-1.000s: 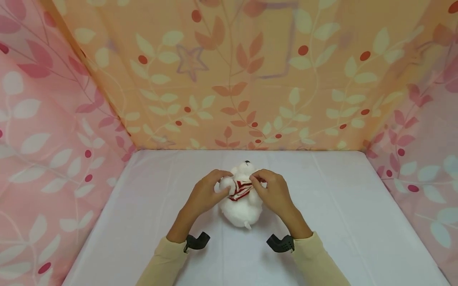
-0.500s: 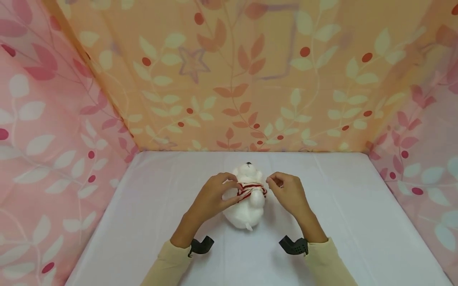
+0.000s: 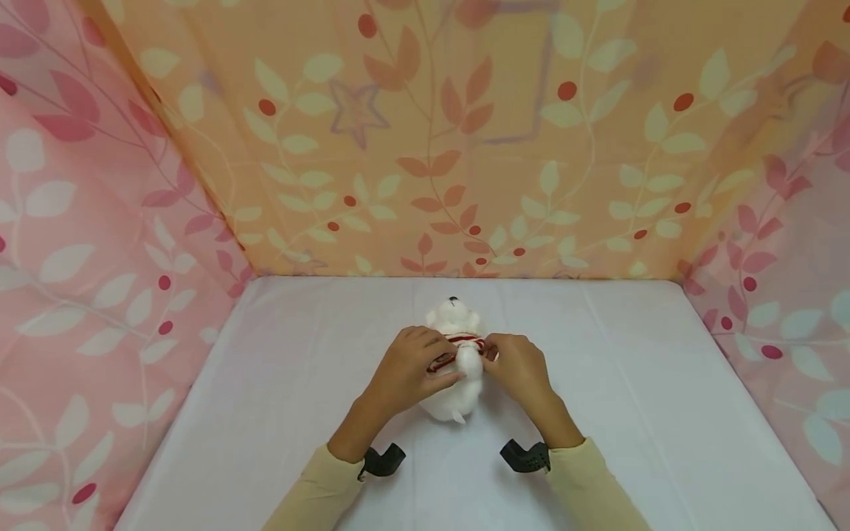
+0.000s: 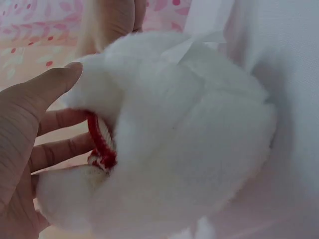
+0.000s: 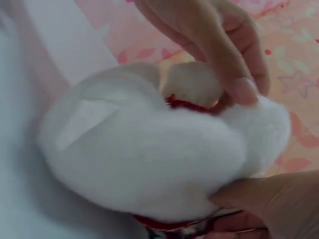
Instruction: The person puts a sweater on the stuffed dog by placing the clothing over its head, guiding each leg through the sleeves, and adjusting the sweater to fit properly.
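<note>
A white plush bear (image 3: 451, 407) lies on the table with its dark nose toward the back wall. Around its upper body runs a red-and-white striped knit garment (image 3: 465, 339). My left hand (image 3: 408, 369) holds the bear from the left, its thumb over a white stuffed limb and its fingers behind the garment's red edge. On the other side, my right hand (image 3: 521, 369) pinches the garment close to the neck. In the right wrist view a pale tag (image 5: 84, 122) sticks out of the fur. Part of the garment is hidden behind both hands.
A white cloth (image 3: 265, 413) covers the table. Patterned curtains (image 3: 425, 133) rise behind it and at both sides. Each wrist carries a black camera mount (image 3: 524, 456) near the cuff.
My right hand let go, moved out to the right, then came back to the garment. My left hand has shifted right over the bear, which has turned slightly.
</note>
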A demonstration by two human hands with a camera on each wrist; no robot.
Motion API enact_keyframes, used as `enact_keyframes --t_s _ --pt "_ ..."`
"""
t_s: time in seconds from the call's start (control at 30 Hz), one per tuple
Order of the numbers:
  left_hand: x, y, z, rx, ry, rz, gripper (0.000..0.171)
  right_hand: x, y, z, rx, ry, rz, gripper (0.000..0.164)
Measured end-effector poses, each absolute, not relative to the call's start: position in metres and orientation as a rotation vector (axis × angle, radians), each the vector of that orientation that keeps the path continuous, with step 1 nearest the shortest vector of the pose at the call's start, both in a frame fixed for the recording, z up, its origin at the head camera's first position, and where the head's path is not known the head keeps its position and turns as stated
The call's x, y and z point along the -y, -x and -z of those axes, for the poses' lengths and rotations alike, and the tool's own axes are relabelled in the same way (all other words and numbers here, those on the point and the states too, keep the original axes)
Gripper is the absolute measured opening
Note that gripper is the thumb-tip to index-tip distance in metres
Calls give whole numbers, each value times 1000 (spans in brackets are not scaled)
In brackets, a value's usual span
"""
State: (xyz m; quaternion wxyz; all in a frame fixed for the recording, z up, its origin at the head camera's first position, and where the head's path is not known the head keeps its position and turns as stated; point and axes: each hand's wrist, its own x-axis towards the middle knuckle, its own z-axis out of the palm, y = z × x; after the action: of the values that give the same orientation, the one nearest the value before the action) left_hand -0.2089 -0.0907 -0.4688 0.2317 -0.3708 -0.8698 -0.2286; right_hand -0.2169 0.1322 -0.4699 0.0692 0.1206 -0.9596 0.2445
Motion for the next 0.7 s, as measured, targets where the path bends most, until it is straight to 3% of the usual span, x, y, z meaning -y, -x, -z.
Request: enact_keyframes --t_s 0.47,0.7 --pt "92 211 473 2460 859 724 29 -121 222 491 2594 -415 -882 5" --pt "93 212 472 2434 870 763 25 -122 225 497 2496 -438 -740 18"
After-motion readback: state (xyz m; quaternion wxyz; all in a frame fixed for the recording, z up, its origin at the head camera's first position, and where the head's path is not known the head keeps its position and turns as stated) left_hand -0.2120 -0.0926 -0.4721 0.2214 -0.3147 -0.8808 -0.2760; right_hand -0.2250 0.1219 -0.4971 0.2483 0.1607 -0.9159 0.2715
